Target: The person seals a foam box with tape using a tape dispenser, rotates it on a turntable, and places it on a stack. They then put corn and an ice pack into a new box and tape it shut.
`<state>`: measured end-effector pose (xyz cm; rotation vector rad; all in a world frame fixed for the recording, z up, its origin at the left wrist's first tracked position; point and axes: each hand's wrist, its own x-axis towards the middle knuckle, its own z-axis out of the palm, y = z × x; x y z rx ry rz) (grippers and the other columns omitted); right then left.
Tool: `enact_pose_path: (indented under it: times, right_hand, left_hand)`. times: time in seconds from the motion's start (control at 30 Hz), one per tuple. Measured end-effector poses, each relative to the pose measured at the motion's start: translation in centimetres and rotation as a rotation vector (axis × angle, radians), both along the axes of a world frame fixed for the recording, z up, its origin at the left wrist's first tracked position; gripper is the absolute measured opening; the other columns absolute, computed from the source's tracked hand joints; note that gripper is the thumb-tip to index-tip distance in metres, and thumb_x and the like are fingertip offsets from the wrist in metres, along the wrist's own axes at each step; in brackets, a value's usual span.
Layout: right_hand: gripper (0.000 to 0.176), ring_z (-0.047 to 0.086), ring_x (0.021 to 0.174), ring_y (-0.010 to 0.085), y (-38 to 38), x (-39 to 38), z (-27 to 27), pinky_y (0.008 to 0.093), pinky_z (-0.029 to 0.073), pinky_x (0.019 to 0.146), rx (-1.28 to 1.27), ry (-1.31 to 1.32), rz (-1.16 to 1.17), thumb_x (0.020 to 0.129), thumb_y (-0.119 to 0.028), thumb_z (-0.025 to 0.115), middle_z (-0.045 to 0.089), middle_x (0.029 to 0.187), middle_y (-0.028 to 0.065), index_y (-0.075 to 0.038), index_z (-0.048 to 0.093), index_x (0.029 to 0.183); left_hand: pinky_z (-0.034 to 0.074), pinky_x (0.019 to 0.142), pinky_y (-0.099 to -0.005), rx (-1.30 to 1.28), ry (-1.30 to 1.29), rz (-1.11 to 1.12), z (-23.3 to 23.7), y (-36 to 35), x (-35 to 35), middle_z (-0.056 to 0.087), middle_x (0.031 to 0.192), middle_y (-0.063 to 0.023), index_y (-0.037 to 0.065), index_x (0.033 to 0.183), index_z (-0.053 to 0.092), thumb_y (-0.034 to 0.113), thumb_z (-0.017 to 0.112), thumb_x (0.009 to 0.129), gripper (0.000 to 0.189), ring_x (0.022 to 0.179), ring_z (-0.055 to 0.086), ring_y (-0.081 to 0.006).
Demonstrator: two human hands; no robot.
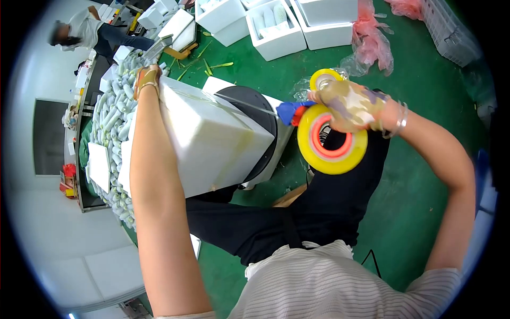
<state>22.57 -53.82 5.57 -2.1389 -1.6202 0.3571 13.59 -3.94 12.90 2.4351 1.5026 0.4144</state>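
Observation:
A white foam box (pixel 207 143) stands tilted before me, with strips of tape running along its faces. My left hand (pixel 147 80), in a patterned glove, grips the box's far left corner; its fingers are partly hidden. My right hand (pixel 348 103), gloved in camouflage cloth, is closed around a tape dispenser (pixel 289 112) with a blue and red head, to the right of the box. A large yellow tape roll (pixel 332 141) with an orange core hangs on the dispenser. From its head a clear strip of tape (pixel 244 103) stretches to the box.
Under the box is a black round disc (pixel 271 130) on a white base. Many wrapped pale vegetables (pixel 111 117) are piled on the left. More foam boxes (pixel 279 45) and pink plastic bags (pixel 372 42) lie ahead. A co-worker (pixel 87 32) stands at upper left. A white crate (pixel 451 32) is at upper right.

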Motion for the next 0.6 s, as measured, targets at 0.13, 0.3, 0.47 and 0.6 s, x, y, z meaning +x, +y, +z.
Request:
enact_pose_path:
  times: [0.13, 0.3, 0.47, 0.6]
  right_hand:
    - [0.035, 0.063, 0.073, 0.0379, -3.7, -0.9, -2.1, 0.0439, 0.050, 0.063, 0.026, -0.012, 0.077, 0.076, -0.010, 0.057, 0.062, 0.077, 0.0177, -0.004, 0.058, 0.110]
    - [0.048, 0.064, 0.070, 0.0384, -1.9, -3.7, -0.9, 0.0448, 0.050, 0.059, -0.238, 0.178, 0.180, 0.069, -0.009, 0.061, 0.061, 0.072, 0.0195, -0.004, 0.057, 0.117]
    - [0.048, 0.065, 0.070, 0.0386, 4.6, -6.3, -6.4, 0.0451, 0.050, 0.058, 0.062, 0.372, 0.471, 0.067, -0.007, 0.061, 0.062, 0.071, 0.0201, -0.002, 0.060, 0.115]
    - [0.030, 0.060, 0.064, 0.0282, 12.3, -8.1, -7.4, 0.0379, 0.048, 0.055, 0.416, 0.290, 0.632, 0.071, -0.014, 0.060, 0.060, 0.074, 0.0142, 0.000, 0.056, 0.098]
  left_hand:
    - [0.046, 0.067, -0.0345, -0.023, -0.048, -0.020, 0.6, -2.6, 0.0, 0.064, 0.079, -0.0129, 0.003, 0.078, 0.068, 0.025, 0.056, 0.072, 0.025, 0.070, 0.058, -0.0234]
    - [0.048, 0.076, -0.0366, 0.166, 0.069, -0.053, 0.2, -1.2, -0.3, 0.068, 0.096, -0.0188, 0.003, 0.087, 0.071, 0.025, 0.056, 0.072, 0.031, 0.084, 0.064, -0.0305]
    - [0.047, 0.077, -0.0375, -0.014, -0.054, 0.042, 0.8, -2.3, 0.1, 0.068, 0.099, -0.0179, 0.005, 0.088, 0.070, 0.026, 0.059, 0.066, 0.032, 0.088, 0.065, -0.0311]
    - [0.047, 0.074, -0.0374, 0.075, -0.051, 0.047, -0.4, -0.9, -0.8, 0.069, 0.100, -0.0149, 0.008, 0.085, 0.070, 0.030, 0.063, 0.061, 0.034, 0.092, 0.065, -0.0321]
